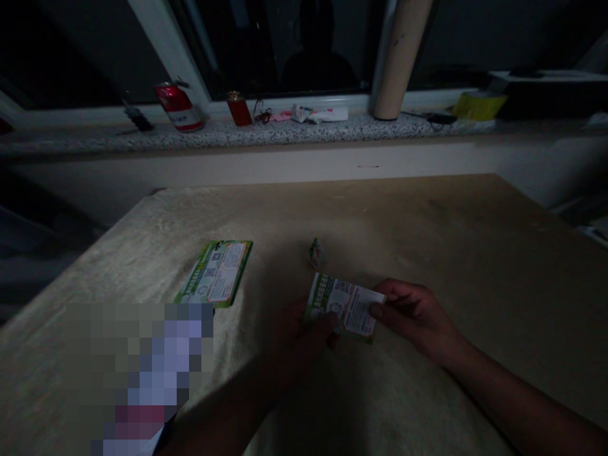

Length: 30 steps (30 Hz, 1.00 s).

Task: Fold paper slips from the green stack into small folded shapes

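Between my two hands is a green and white printed card (357,310) with a QR code and small print. My left hand (304,329), in shadow, grips its left side with the thumb on top. The right edge is pinched between thumb and fingers of my right hand (425,320). Just beyond the card, a small crumpled-looking green and white piece (316,253) rests on the table; its kind cannot be made out. To the left lies a similar green and white printed card or stack of cards (221,272), flat on the table.
A pale cloth-like cover lies over the table (403,209). Pixelation hides an object (161,367) at lower left. Along the stone windowsill (294,132) stand a red can (178,107), a red cylinder (239,111), a cardboard tube (401,60) and a yellow object (479,106).
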{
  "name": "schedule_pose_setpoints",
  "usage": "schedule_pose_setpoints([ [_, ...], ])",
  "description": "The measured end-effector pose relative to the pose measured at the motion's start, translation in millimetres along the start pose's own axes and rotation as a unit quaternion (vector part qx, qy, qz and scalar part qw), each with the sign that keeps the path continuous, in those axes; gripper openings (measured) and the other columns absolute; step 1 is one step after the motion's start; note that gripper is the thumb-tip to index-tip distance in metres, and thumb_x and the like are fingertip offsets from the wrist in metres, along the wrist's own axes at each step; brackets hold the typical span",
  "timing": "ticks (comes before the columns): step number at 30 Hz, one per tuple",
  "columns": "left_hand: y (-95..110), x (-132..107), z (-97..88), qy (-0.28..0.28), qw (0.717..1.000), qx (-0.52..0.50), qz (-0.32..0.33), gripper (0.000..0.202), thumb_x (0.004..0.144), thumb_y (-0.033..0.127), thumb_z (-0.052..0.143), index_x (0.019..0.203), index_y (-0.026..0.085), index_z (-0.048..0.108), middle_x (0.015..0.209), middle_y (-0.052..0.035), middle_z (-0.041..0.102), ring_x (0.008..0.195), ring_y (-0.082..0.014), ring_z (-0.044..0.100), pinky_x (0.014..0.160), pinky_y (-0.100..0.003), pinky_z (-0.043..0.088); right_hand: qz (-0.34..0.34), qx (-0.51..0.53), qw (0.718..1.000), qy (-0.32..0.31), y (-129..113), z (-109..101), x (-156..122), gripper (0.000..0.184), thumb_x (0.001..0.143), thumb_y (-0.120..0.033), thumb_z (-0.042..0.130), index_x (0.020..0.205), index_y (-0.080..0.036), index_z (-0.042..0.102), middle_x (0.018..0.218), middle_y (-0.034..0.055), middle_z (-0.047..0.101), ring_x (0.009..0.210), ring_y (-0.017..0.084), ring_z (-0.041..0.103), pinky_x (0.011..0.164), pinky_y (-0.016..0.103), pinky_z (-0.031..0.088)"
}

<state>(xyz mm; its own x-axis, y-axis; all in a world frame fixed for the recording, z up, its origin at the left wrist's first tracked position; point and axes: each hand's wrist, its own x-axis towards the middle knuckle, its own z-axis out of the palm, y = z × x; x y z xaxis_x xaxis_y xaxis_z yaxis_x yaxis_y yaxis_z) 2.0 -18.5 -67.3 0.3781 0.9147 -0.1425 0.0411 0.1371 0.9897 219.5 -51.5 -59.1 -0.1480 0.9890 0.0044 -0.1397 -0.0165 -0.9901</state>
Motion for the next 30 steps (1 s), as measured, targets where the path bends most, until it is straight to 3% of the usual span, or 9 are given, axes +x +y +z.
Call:
schedule_pose_setpoints([
  [2, -2.4, 0.0, -5.0, -0.013, 0.999, 0.035, 0.020, 0.021, 0.086, 0.034, 0.065, 0.086, 0.015, 0.072, 0.069, -0.0019, 0.068, 0.057, -0.0126, 0.057, 0.050, -0.021, 0.046, 0.004, -0.011, 1.000, -0.016, 0.9, -0.5, -0.1, 0.015, 0.090, -0.033, 0.075, 0.091, -0.019, 0.074, 0.082, 0.0022, 0.077, 0.075, 0.012, 0.072, 0.068, 0.020, 0.055],
  [7, -2.3, -1.9, -8.2, -0.128, 0.981, 0.132, 0.067, 0.015, 0.086, 0.026, 0.061, 0.083, 0.015, 0.070, 0.071, -0.0014, 0.066, 0.062, -0.0131, 0.057, 0.054, -0.022, 0.043, 0.013, -0.045, 0.998, -0.031, 1.6, 5.1, -0.7, 0.015, 0.090, -0.034, 0.074, 0.093, -0.019, 0.077, 0.081, 0.0023, 0.077, 0.069, 0.011, 0.070, 0.063, 0.020, 0.054],
  [10, 0.9, -3.3, -5.3, -0.090, 0.984, 0.134, 0.082, 0.014, 0.087, 0.027, 0.063, 0.093, 0.016, 0.069, 0.080, -0.0030, 0.069, 0.069, -0.0155, 0.062, 0.058, -0.023, 0.048, 0.039, -0.032, 0.998, -0.022, -0.2, 6.8, -0.3, 0.020, 0.091, -0.038, 0.073, 0.088, -0.019, 0.078, 0.074, 0.0025, 0.077, 0.062, 0.011, 0.069, 0.057, 0.021, 0.052],
  [14, 1.9, -4.5, -6.0, -0.004, 0.990, 0.061, 0.127, 0.045, 0.088, 0.025, 0.064, 0.132, 0.022, 0.052, 0.095, -0.0031, 0.071, 0.076, -0.0161, 0.067, 0.067, -0.026, 0.055, 0.070, 0.025, 0.996, 0.049, -4.2, 2.4, 2.1, 0.023, 0.085, -0.041, 0.078, 0.085, -0.018, 0.077, 0.068, 0.0026, 0.077, 0.056, 0.013, 0.069, 0.052, 0.022, 0.053],
  [18, -1.2, -3.8, -6.5, -0.027, 0.974, 0.135, 0.179, 0.045, 0.092, 0.021, 0.060, 0.136, 0.025, 0.054, 0.098, -0.0042, 0.073, 0.077, -0.0150, 0.069, 0.070, -0.027, 0.058, 0.073, 0.062, 0.992, 0.080, -7.2, 0.4, 3.8, 0.022, 0.083, -0.041, 0.080, 0.084, -0.019, 0.078, 0.067, 0.0020, 0.077, 0.056, 0.013, 0.071, 0.053, 0.020, 0.054],
  [23, -2.3, -4.0, -3.9, -0.096, 0.939, 0.224, 0.242, 0.040, 0.088, 0.019, 0.061, 0.127, 0.026, 0.067, 0.117, -0.0081, 0.075, 0.101, -0.0231, 0.073, 0.087, -0.037, 0.060, 0.077, 0.067, 0.994, 0.046, -3.5, 5.8, 2.2, 0.021, 0.085, -0.040, 0.080, 0.084, -0.019, 0.078, 0.067, 0.0023, 0.077, 0.057, 0.013, 0.071, 0.054, 0.020, 0.054],
  [26, -1.4, -4.8, -6.7, -0.090, 0.949, 0.190, 0.234, 0.037, 0.085, 0.022, 0.066, 0.122, 0.025, 0.071, 0.120, -0.0083, 0.075, 0.104, -0.0250, 0.073, 0.090, -0.039, 0.060, 0.062, 0.073, 0.995, 0.038, 0.9, 4.5, 1.1, 0.025, 0.090, -0.043, 0.073, 0.089, -0.019, 0.080, 0.071, 0.0036, 0.078, 0.061, 0.013, 0.071, 0.058, 0.022, 0.056],
  [30, 2.6, -2.6, -12.2, -0.056, 0.990, 0.022, 0.130, 0.025, 0.084, 0.024, 0.073, 0.108, 0.023, 0.077, 0.112, -0.0081, 0.078, 0.098, -0.0236, 0.075, 0.084, -0.035, 0.062, 0.000, 0.040, 0.998, 0.049, -0.5, 1.0, -1.0, 0.022, 0.091, -0.039, 0.073, 0.107, -0.024, 0.078, 0.084, 0.0041, 0.080, 0.078, 0.016, 0.076, 0.071, 0.024, 0.060],
])
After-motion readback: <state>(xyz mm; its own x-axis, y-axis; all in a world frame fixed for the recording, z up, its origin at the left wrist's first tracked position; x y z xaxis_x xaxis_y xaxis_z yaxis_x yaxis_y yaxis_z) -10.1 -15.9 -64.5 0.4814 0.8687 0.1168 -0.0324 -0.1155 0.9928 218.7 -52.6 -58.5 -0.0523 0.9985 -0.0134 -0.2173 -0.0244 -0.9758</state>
